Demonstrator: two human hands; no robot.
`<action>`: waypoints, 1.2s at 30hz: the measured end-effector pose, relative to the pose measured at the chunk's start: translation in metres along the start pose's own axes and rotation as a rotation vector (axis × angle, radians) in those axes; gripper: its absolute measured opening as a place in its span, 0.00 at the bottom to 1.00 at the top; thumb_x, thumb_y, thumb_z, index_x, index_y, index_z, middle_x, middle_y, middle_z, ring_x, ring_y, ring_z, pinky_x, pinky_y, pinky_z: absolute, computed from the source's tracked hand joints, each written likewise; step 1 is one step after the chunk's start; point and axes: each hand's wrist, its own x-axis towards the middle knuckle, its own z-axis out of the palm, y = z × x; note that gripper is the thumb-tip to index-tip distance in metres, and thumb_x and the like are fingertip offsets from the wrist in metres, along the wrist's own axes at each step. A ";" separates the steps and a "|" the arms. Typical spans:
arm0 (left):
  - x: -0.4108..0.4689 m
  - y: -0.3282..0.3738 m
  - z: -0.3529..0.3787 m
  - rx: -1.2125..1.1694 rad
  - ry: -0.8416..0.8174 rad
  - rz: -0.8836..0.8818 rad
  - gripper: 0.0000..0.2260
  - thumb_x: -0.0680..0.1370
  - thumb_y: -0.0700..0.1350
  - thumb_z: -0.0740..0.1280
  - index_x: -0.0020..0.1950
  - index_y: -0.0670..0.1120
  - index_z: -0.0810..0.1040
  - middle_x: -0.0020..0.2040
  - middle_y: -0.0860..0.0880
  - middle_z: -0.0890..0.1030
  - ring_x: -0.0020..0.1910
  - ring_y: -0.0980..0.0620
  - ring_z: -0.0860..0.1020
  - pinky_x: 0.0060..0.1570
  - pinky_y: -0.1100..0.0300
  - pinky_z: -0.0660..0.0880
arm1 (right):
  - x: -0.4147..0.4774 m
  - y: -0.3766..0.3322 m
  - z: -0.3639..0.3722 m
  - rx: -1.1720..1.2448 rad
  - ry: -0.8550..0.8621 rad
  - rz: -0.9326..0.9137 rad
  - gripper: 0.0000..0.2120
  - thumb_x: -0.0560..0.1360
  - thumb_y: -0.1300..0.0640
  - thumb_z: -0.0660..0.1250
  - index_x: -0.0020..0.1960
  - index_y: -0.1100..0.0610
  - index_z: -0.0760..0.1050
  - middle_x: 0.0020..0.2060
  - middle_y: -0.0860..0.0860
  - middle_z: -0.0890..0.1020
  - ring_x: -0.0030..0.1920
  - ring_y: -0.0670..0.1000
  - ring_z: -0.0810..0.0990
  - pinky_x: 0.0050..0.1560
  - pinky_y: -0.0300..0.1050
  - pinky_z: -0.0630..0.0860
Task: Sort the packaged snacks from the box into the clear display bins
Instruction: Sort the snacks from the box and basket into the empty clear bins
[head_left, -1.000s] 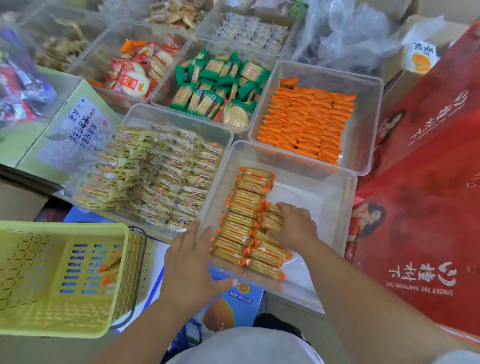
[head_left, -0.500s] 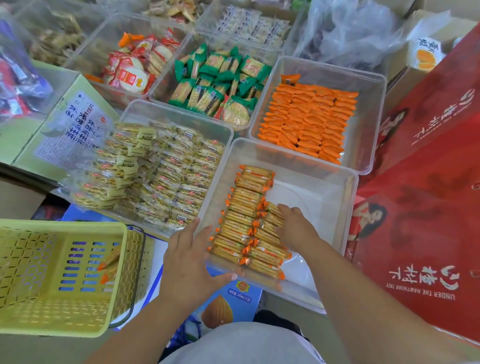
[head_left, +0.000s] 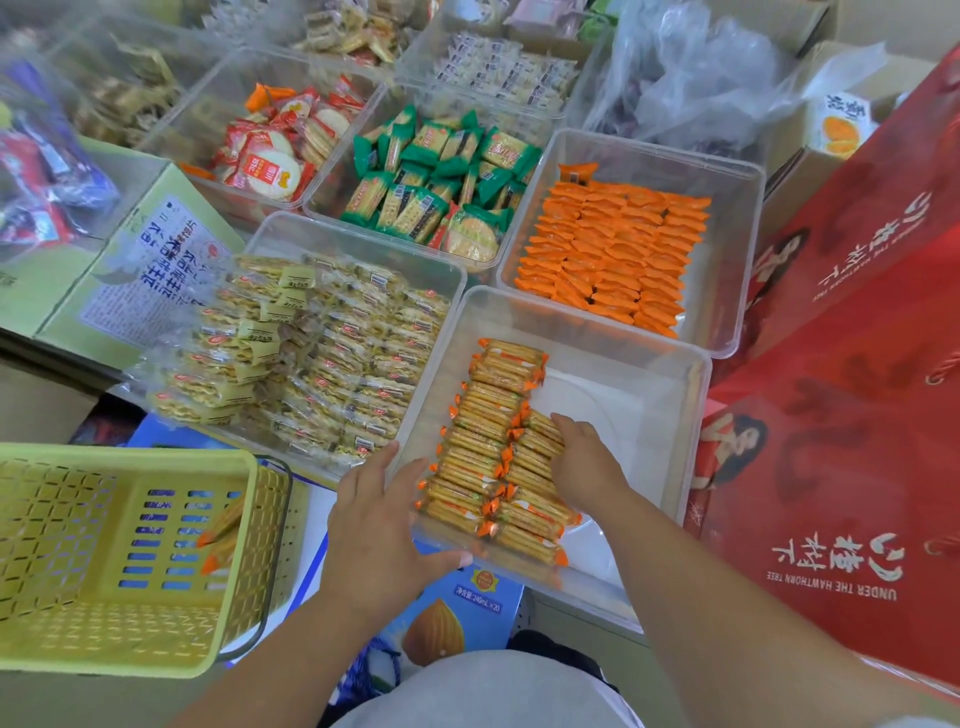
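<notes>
A clear display bin (head_left: 670, 395) in front of me holds two rows of orange-ended biscuit packets (head_left: 488, 431) along its left side. My left hand (head_left: 379, 525) grips the bin's near left corner, thumb under the front rim. My right hand (head_left: 584, 462) lies inside the bin with its fingers on the shorter right row of packets. The bin's right half shows its bare white bottom. A yellow plastic basket (head_left: 62, 561) at my lower left still has a few orange-ended packets (head_left: 221, 540) against its right wall.
Around it stand other clear bins: yellow-wrapped snacks (head_left: 311, 353), orange packets (head_left: 608, 249), green packets (head_left: 436, 182), red-and-white crackers (head_left: 275, 145). A large red gift box (head_left: 852, 415) leans at the right. A green carton (head_left: 140, 280) lies at left, a blue carton (head_left: 457, 608) below the bin.
My right hand has slid a little farther along the right row of packets. The left hand has kept its grip on the bin's corner.
</notes>
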 end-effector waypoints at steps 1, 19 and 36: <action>0.000 0.000 0.000 0.002 0.002 0.003 0.48 0.62 0.70 0.78 0.79 0.57 0.66 0.82 0.52 0.56 0.79 0.45 0.54 0.74 0.45 0.63 | -0.001 0.000 0.000 -0.007 -0.006 -0.003 0.32 0.80 0.63 0.59 0.82 0.49 0.55 0.77 0.55 0.62 0.67 0.59 0.74 0.56 0.46 0.72; -0.045 -0.046 -0.053 -0.125 0.132 0.194 0.27 0.73 0.58 0.78 0.70 0.56 0.77 0.73 0.58 0.68 0.71 0.56 0.64 0.70 0.54 0.66 | -0.058 -0.037 -0.001 -0.243 0.071 0.078 0.36 0.79 0.37 0.63 0.81 0.44 0.53 0.82 0.49 0.52 0.80 0.59 0.52 0.73 0.58 0.64; 0.019 -0.252 -0.111 0.033 -0.344 -0.168 0.38 0.73 0.68 0.70 0.77 0.48 0.70 0.71 0.47 0.78 0.62 0.46 0.80 0.49 0.56 0.75 | -0.175 -0.259 0.136 0.260 -0.022 -0.197 0.29 0.81 0.47 0.65 0.76 0.33 0.55 0.64 0.42 0.74 0.41 0.45 0.82 0.50 0.50 0.78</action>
